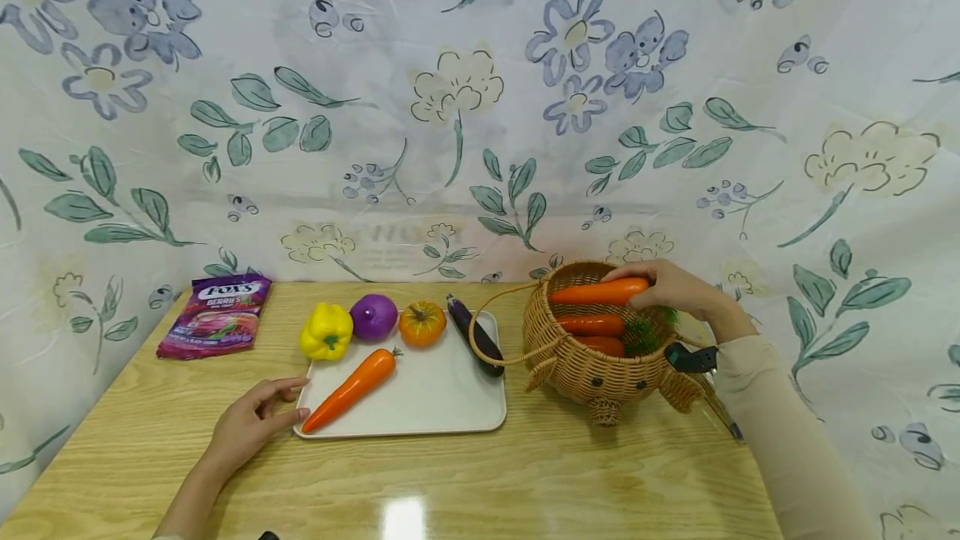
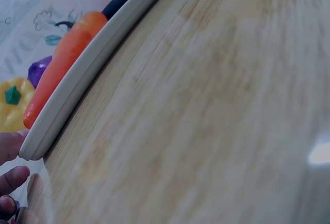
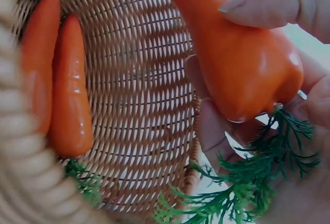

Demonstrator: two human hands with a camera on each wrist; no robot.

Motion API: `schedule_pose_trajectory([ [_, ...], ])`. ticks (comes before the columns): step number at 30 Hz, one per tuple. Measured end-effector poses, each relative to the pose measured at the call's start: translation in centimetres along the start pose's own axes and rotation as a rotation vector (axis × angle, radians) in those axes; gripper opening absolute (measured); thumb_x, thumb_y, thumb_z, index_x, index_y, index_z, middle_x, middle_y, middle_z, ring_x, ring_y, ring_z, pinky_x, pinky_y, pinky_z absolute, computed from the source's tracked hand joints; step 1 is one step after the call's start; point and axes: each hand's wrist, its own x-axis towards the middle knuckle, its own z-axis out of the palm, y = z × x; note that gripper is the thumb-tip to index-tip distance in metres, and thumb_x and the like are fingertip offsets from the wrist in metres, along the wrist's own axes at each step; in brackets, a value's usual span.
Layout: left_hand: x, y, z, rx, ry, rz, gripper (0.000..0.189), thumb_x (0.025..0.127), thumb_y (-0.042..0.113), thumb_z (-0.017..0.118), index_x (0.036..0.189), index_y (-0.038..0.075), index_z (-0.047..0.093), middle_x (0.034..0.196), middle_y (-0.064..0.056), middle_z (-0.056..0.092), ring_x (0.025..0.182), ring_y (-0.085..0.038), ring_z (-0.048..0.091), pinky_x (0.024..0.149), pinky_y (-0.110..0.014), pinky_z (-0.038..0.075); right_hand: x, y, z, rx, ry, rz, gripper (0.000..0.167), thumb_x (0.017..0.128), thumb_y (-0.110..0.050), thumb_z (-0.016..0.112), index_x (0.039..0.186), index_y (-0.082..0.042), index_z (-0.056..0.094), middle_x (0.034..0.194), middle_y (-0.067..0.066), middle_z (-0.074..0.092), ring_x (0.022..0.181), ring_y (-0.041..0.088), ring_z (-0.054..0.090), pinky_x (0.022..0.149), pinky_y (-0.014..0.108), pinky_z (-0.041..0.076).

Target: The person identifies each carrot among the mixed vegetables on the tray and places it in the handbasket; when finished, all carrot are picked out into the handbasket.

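Observation:
My right hand [image 1: 660, 286] grips a carrot [image 3: 242, 59] at its thick leafy end, thumb on one side and fingers round the other, at the mouth of a wicker basket [image 1: 592, 377]. Green fronds [image 3: 258, 182] hang from that carrot across the palm. Two more carrots [image 3: 72, 90] lie inside the basket. My left hand [image 1: 251, 423] rests by the left edge of a white tray [image 1: 442, 398], fingers loosely bent and thumb at the near corner. On the tray, another carrot [image 1: 352, 390] lies slantwise, its tip close to that thumb.
Along the tray's back stand a yellow bell pepper [image 1: 326, 332], a purple onion-like vegetable [image 1: 373, 317] and an orange tomato-like one [image 1: 422, 323]. An eggplant [image 1: 476, 336] lies at its right under the basket's handle [image 1: 487, 361]. A purple candy bag [image 1: 215, 315] sits back left.

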Motion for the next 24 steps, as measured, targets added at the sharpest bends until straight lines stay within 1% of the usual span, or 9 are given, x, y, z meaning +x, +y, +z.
schedule_pose_trajectory([
  [6, 0.0, -0.1, 0.1, -0.008, 0.003, 0.006, 0.046, 0.086, 0.036, 0.077, 0.126, 0.014, 0.068, 0.100, -0.001, 0.059, 0.065, -0.009, 0.040, 0.056, -0.028, 0.029, 1.2, -0.5, -0.1, -0.044, -0.028, 0.034, 0.053, 0.084, -0.005, 0.070, 0.135, -0.005, 0.059, 0.129, 0.022, 0.050, 0.088, 0.027, 0.049, 0.073, 0.039, 0.046],
  [12, 0.0, -0.2, 0.1, -0.009, 0.005, 0.008, 0.046, 0.086, 0.035, 0.077, 0.126, 0.014, 0.068, 0.099, -0.001, 0.059, 0.065, -0.009, 0.040, 0.056, -0.028, 0.029, 2.2, -0.7, 0.0, -0.070, -0.051, 0.042, 0.052, 0.083, -0.002, 0.067, 0.134, -0.006, 0.061, 0.124, 0.021, 0.051, 0.086, 0.026, 0.047, 0.073, 0.039, 0.042],
  [15, 0.1, -0.1, 0.0, -0.009, -0.007, -0.003, 0.047, 0.086, 0.036, 0.077, 0.126, 0.014, 0.067, 0.100, -0.002, 0.059, 0.066, -0.009, 0.040, 0.056, -0.027, 0.029, 2.8, -0.6, 0.1, -0.087, -0.061, 0.057, 0.052, 0.082, -0.004, 0.067, 0.133, -0.008, 0.062, 0.124, 0.020, 0.051, 0.088, 0.026, 0.048, 0.074, 0.037, 0.041],
  [17, 0.1, -0.1, 0.0, -0.006, -0.007, -0.007, 0.047, 0.086, 0.036, 0.077, 0.127, 0.014, 0.067, 0.101, -0.002, 0.059, 0.066, -0.009, 0.040, 0.056, -0.027, 0.029, 3.3, -0.5, 0.3, -0.091, -0.072, 0.071, 0.051, 0.082, -0.005, 0.067, 0.133, -0.008, 0.062, 0.127, 0.021, 0.051, 0.089, 0.026, 0.048, 0.075, 0.036, 0.042],
  [19, 0.1, -0.1, -0.1, -0.002, -0.007, -0.012, 0.047, 0.086, 0.036, 0.077, 0.127, 0.014, 0.067, 0.101, -0.002, 0.059, 0.066, -0.009, 0.040, 0.057, -0.027, 0.028, 3.7, -0.3, 0.6, -0.106, -0.084, 0.080, 0.051, 0.082, -0.007, 0.067, 0.133, -0.008, 0.062, 0.129, 0.019, 0.050, 0.084, 0.024, 0.046, 0.073, 0.036, 0.042],
  [24, 0.0, 0.0, 0.0, -0.004, -0.004, -0.016, 0.047, 0.086, 0.036, 0.077, 0.126, 0.014, 0.068, 0.101, -0.002, 0.059, 0.066, -0.009, 0.040, 0.057, -0.027, 0.029, 4.8, 0.2, 1.1, -0.121, -0.139, 0.081, 0.050, 0.079, -0.009, 0.066, 0.129, -0.004, 0.064, 0.126, 0.020, 0.051, 0.083, 0.022, 0.045, 0.073, 0.035, 0.043],
])
